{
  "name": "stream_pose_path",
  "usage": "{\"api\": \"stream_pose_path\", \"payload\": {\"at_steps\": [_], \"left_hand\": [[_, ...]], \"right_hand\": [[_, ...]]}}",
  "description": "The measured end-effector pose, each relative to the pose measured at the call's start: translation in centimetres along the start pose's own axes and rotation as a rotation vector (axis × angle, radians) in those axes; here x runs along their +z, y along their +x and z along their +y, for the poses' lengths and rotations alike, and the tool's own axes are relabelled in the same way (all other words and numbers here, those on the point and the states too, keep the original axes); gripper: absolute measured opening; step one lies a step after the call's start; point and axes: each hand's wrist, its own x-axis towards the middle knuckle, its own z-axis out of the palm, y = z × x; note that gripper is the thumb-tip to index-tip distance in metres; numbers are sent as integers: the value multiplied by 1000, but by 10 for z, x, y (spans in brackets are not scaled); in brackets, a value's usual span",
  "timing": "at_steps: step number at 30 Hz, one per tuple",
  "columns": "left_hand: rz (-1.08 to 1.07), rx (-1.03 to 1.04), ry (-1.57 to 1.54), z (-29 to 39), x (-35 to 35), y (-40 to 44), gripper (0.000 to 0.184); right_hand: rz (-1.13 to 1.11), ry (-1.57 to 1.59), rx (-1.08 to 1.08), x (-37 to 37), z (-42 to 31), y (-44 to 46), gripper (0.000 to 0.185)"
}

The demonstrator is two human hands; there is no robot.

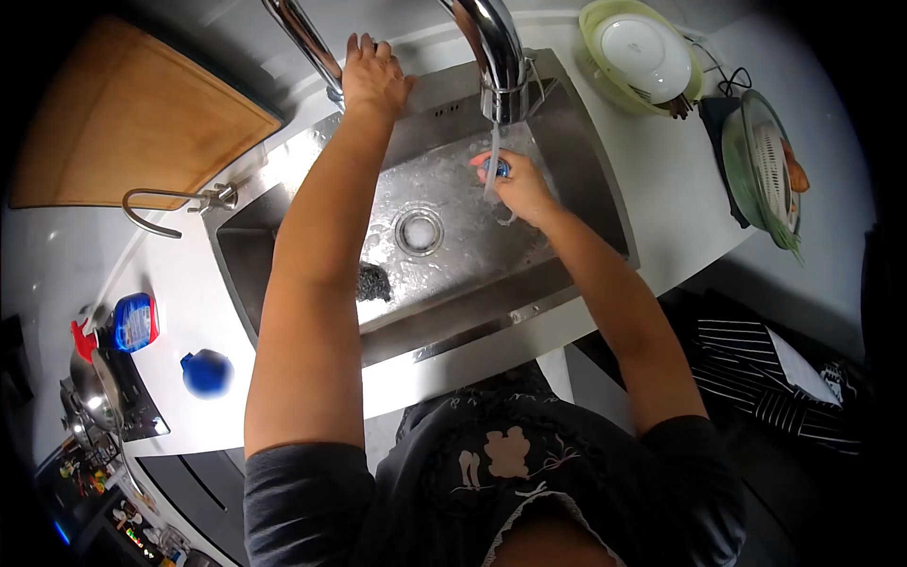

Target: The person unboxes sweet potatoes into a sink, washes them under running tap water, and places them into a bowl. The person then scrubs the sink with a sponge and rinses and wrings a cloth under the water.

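The right hand (521,189) is over the right half of the steel sink (597,180), its fingers closed in a narrow grip around a small blue item (500,168). The item sits between the thumb and the fingers, partly covered by them, so its full shape is hard to make out. A thin stream of water (491,187) falls from the chrome faucet (505,99) right at these fingers, passing in front of the blue item.

The left hand (376,77) is at the far edge of the sink, well apart from the blue item and just beside a slanting chrome pipe (307,38). Its fingers are stretched away from the wearer and slightly spread, with the thumb out to the right; what lies under the palm is hidden.

In the sink, the round drain (419,231) is left of the right hand and nearer the wearer, and a dark scouring pad (373,282) lies beside the left forearm. On the tabletop (652,203), a blurred blue container (206,373) is near left, with a blue bottle (135,322) farther left. A pale green basin (593,47) holding a white plate (647,59) is at the far right.
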Motion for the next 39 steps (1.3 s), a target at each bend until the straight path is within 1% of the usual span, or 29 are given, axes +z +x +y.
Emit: {"api": "stream_pose_path", "payload": {"at_steps": [1,3,4,6,7,8,9,12,14,15,16,17,18,19,20,21,22,23,24,25,27,28,30,31,33,34,37,38,39], "left_hand": [[-6,16,17,-1,1,0,50],[-19,43,52,-4,4,-1,53],[58,74,43,-5,10,-4,50],[212,129,19,-6,24,-12,44],[283,205,-87,-9,23,-22,40],[353,275,-191,-14,20,-39,36],[419,340,-293,-19,18,-59,32],[362,267,-517,-47,19,-139,27],[263,88,-617,-68,35,-198,24],[166,-9,-598,-77,46,-226,22],[18,-111,-661,-86,55,-253,22],[-63,-200,-659,-88,69,-280,23],[-204,-301,-699,-88,81,-303,26],[-304,-375,-723,-83,103,-325,29],[-464,-407,-686,-75,119,-339,34],[-525,-383,-685,-65,133,-353,38],[-640,-380,-694,-52,155,-363,40],[-759,-301,-575,-34,191,-368,51],[-854,-348,-624,-26,179,-359,66],[-907,-276,-699,-19,194,-359,79],[-895,-314,-576,8,233,-361,87],[-943,-318,-536,10,234,-351,89],[-1046,-328,-465,14,235,-335,92],[-1040,-329,-462,13,240,-332,94],[-1037,-328,-455,15,249,-332,98],[-1041,-312,-439,8,239,-326,97],[-946,-235,-476,-15,244,-313,92],[-861,-292,-468,-20,249,-306,97],[-797,-235,-405,-28,253,-301,93]], "right_hand": [[-18,-143,-77,-3,-5,-1,22],[-80,-412,3,-11,-19,-3,31],[-111,-547,45,-17,-34,-5,37],[-184,-669,80,-28,-68,-7,43],[-224,-729,95,-30,-76,-8,47],[-93,-654,-135,-30,-73,-10,42],[-110,-658,-149,-35,-75,-10,40],[-192,-705,-146,-46,-114,-8,33],[-88,-528,-565,-51,-102,1,31],[-56,-518,-390,-46,-108,3,31],[-23,-512,-209,-42,-118,1,31],[13,-508,-34,-40,-124,4,31],[5,-553,37,-36,-106,9,34],[-59,-663,101,-26,-65,12,36],[-188,-844,198,-9,-15,12,39],[-366,-1055,318,10,40,2,42],[-558,-1214,417,25,90,-17,45],[-341,-1311,254,34,174,-24,43],[-399,-1169,325,44,152,-21,43],[-477,-1014,423,61,121,-37,47],[-478,-951,332,82,87,-46,45],[-471,-925,275,91,77,-43,45],[-445,-708,145,111,87,-43,42],[-435,-602,83,119,89,-44,41],[-496,-456,207,139,48,-52,43],[-524,-377,270,149,33,-57,43],[-484,-377,50,177,36,-71,42],[-461,-407,-9,187,31,-75,39],[-444,-406,-68,197,25,-73,38]]}}
